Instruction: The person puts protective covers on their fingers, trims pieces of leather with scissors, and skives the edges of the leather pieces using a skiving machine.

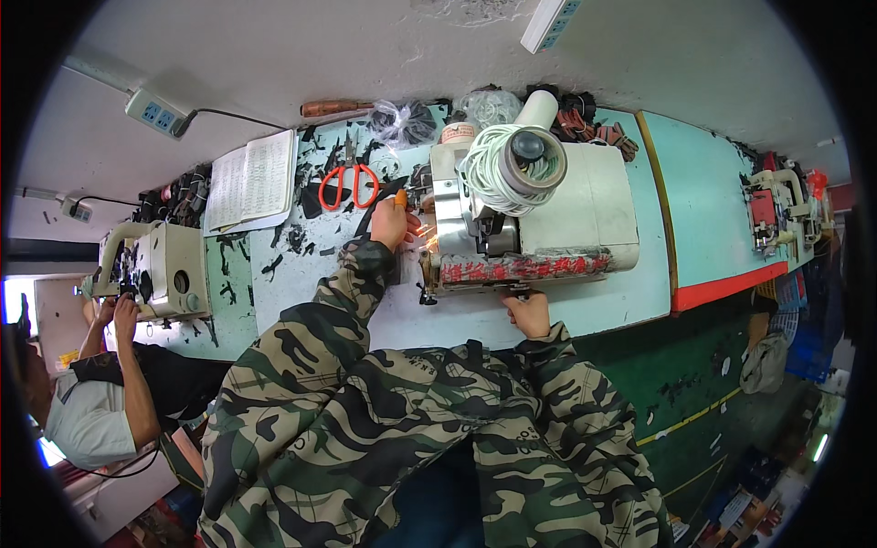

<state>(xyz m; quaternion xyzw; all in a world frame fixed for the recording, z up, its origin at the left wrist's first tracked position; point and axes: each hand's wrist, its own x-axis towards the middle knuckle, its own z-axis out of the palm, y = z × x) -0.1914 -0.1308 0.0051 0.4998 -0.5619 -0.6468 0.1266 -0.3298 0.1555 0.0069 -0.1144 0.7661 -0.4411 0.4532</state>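
Camouflage sleeves (384, 411) are filling the lower part of the head view and reaching up to a cream sewing machine (539, 215), which is sitting on a pale blue workbench (630, 292). At the machine's left end, the left hand (393, 222) is pinching a thin dark strap (376, 205) between thumb and fingers, an orange fingertip cover showing on top. That strap is lying with its long axis slanting up and to the right, from beside the wrist toward the machine's upper left corner. Against the machine's front edge, the right hand (527, 313) is pressing, fingers curled in; what it grips cannot be told. Left of the machine, red-handled scissors (348, 183) are lying among dark scraps, blades pointing away from the person, with an open ledger (248, 181) further left. Far left of the machine, another person's hands (117, 312) are working at a second sewing machine (160, 269).
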